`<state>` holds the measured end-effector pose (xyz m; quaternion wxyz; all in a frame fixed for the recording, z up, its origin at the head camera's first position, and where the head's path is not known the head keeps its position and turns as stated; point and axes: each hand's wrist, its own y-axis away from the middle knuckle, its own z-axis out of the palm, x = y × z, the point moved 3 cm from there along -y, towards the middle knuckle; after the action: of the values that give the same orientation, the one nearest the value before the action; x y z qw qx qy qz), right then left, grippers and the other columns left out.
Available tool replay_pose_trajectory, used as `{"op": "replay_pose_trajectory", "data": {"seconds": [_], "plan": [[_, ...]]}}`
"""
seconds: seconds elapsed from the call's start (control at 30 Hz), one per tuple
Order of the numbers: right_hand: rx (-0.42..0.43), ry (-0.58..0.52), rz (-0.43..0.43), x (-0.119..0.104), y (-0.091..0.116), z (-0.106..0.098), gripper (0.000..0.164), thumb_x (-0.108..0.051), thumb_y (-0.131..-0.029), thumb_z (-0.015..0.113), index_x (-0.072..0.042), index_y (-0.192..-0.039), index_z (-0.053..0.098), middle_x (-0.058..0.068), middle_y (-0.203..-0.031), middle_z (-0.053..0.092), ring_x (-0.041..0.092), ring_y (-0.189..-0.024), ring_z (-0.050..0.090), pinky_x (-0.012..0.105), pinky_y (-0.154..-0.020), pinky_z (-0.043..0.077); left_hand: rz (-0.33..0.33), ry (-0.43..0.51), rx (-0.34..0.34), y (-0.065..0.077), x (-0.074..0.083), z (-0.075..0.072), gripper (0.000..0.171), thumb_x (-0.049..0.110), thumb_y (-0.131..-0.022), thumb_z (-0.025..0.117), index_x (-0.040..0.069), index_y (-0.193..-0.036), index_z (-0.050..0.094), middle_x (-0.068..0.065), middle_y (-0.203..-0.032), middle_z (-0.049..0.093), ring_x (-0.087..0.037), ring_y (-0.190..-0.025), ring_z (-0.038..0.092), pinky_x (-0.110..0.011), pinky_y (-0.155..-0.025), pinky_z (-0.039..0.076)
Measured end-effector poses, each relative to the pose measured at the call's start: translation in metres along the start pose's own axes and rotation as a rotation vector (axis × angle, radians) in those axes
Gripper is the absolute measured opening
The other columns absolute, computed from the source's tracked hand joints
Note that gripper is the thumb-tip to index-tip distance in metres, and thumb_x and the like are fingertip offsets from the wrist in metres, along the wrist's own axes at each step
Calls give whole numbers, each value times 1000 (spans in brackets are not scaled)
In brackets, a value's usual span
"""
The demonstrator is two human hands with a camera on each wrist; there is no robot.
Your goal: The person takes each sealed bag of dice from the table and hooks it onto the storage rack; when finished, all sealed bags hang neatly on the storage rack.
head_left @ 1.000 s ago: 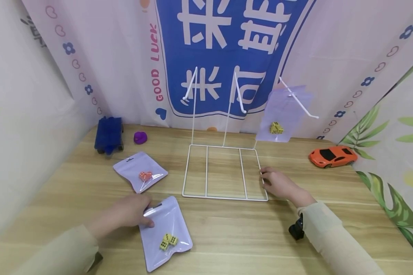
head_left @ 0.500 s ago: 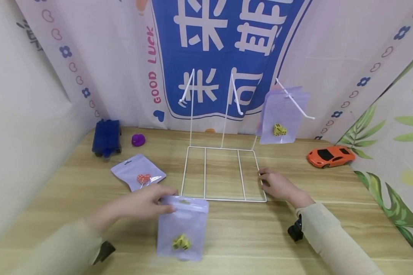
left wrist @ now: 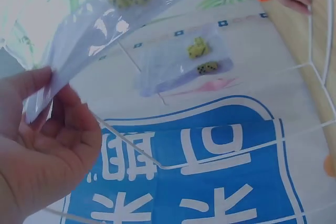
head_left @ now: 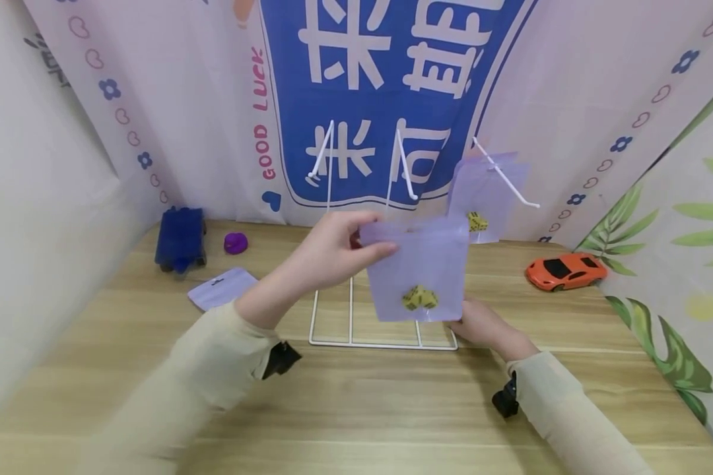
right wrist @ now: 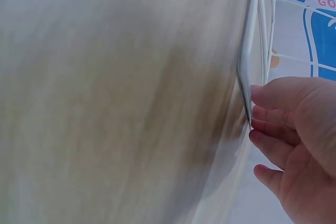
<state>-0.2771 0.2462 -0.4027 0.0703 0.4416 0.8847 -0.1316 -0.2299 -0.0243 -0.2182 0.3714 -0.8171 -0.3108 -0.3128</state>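
My left hand (head_left: 335, 249) pinches the top left corner of a translucent lilac zip bag (head_left: 418, 264) with yellow dice (head_left: 420, 298) inside. The bag hangs upright in the air above the base of a white wire display rack (head_left: 383, 345). In the left wrist view, thumb and fingers hold the bag's edge. My right hand (head_left: 487, 323), partly behind the bag, pinches the rack's right base bar; the right wrist view shows thumb and fingertips at the wire (right wrist: 245, 66). Lilac bags with yellow dice (head_left: 478, 221) hang on the rack's right hook (head_left: 505, 177).
The left hook (head_left: 321, 155) and middle hook (head_left: 405, 168) hold no bags. Another lilac bag (head_left: 222, 287) lies at left, partly behind my left forearm. A blue toy car (head_left: 181, 237), a small purple object (head_left: 235, 243) and an orange toy car (head_left: 566, 271) stand towards the back.
My left hand has lifted the bag of yellow dice off the table and carried it up and to the right, in front of the rack. My right hand stays at the rack's base.
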Motion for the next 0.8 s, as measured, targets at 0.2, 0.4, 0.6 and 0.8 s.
{"op": "replay_pose_trajectory", "data": {"seconds": [0.2, 0.4, 0.6, 0.8], "plan": [[-69, 25, 15, 1, -2, 1, 25, 0, -80, 63, 12, -102, 62, 27, -114, 55, 40, -102, 54, 47, -84, 46, -95, 6, 88, -25, -1, -3, 14, 15, -88, 60, 3, -95, 59, -9, -90, 62, -18, -74, 59, -29, -57, 50], [-97, 18, 55, 3, -2, 1, 27, 0, -82, 62, 13, -105, 60, 27, -119, 52, 40, -107, 52, 47, -88, 43, -198, -15, 91, -36, -7, -4, 18, 17, -89, 59, 5, -101, 57, -8, -96, 62, -19, -80, 60, -29, -60, 51], [-92, 24, 56, 1, -1, 1, 27, 0, -81, 62, 13, -105, 61, 27, -119, 52, 40, -106, 52, 47, -87, 44, -263, 32, 133, -53, -27, -3, 20, 17, -89, 58, 4, -104, 52, -10, -101, 59, -21, -85, 60, -31, -66, 52], [-80, 37, 58, 1, 0, 1, 28, 0, -81, 62, 13, -105, 60, 27, -120, 52, 40, -106, 52, 47, -87, 44, -285, 184, 213, -72, -51, -6, 23, 15, -90, 57, 0, -108, 51, -15, -106, 58, -25, -95, 59, -36, -78, 51]]}}
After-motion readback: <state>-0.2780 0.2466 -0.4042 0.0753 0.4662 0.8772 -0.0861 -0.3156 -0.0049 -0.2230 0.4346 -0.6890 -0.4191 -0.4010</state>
